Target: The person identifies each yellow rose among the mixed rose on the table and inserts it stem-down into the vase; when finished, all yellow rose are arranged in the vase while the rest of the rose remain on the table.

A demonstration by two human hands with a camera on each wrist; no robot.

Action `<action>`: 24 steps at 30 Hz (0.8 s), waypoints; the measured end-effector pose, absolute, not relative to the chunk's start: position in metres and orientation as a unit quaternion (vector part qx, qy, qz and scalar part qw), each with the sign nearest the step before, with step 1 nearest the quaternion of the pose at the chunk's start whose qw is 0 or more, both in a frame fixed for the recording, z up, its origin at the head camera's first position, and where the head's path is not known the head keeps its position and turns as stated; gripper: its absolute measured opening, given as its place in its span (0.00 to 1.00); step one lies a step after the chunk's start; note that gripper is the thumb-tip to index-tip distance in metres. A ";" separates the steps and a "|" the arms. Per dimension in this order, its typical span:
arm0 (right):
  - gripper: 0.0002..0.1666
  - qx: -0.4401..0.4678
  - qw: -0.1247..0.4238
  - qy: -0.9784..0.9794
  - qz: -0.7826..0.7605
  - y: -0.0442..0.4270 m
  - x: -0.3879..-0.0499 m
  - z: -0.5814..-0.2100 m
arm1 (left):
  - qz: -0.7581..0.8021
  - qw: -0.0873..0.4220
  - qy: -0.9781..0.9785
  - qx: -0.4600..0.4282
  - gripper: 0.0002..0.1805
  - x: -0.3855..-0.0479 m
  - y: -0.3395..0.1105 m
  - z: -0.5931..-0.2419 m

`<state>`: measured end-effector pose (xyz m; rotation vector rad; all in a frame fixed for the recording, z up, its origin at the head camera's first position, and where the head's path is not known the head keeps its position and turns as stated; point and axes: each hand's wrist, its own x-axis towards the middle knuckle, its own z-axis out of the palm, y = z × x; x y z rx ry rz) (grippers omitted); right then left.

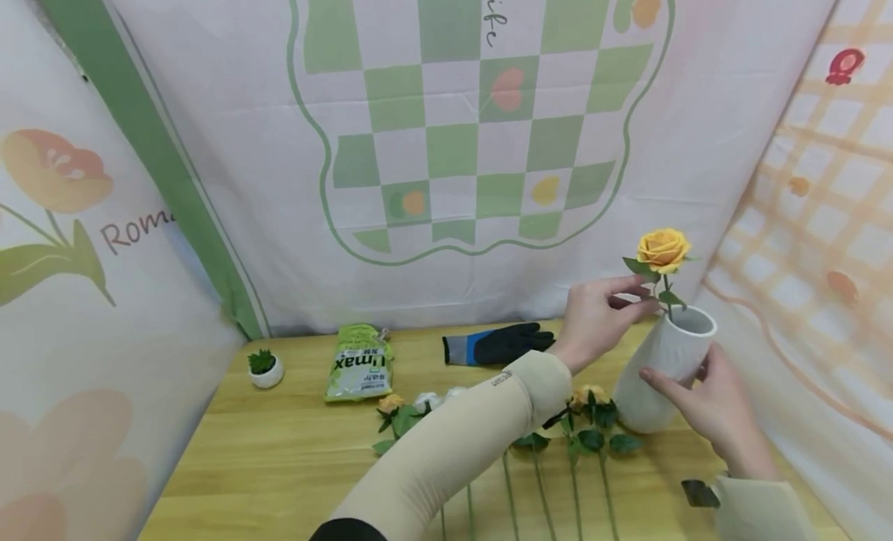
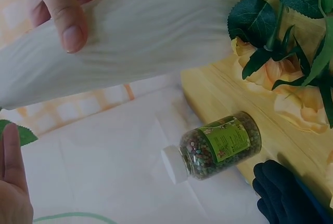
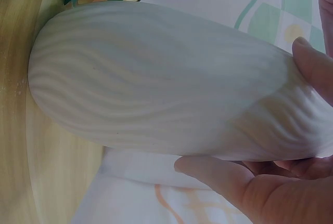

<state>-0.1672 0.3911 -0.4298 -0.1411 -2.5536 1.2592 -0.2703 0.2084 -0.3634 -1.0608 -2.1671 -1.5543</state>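
In the head view, my left hand [image 1: 603,316] pinches the stem of a yellow rose [image 1: 664,251] whose lower stem runs into the mouth of a white vase [image 1: 656,374]. My right hand [image 1: 718,409] grips the vase, which leans to the right. The left wrist view has my right hand [image 2: 65,8] on the vase [image 2: 156,31] and part of my left hand [image 2: 14,182] by a green leaf [image 2: 23,133]. Seen in the right wrist view, the ribbed vase [image 3: 156,78] lies within my right hand [image 3: 260,187].
Several artificial flowers [image 1: 591,432] lie left of the vase with stems towards the front edge. Farther back are a black, blue and grey glove [image 1: 498,345], a green packet [image 1: 359,363] and a small potted plant [image 1: 265,370]. A white-lidded jar [image 2: 223,143] shows in the left wrist view.
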 end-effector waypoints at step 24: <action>0.60 -0.067 0.129 -0.891 0.431 0.392 -0.168 -0.427 | -0.640 0.045 -0.701 -0.312 0.24 -0.270 0.100 -0.396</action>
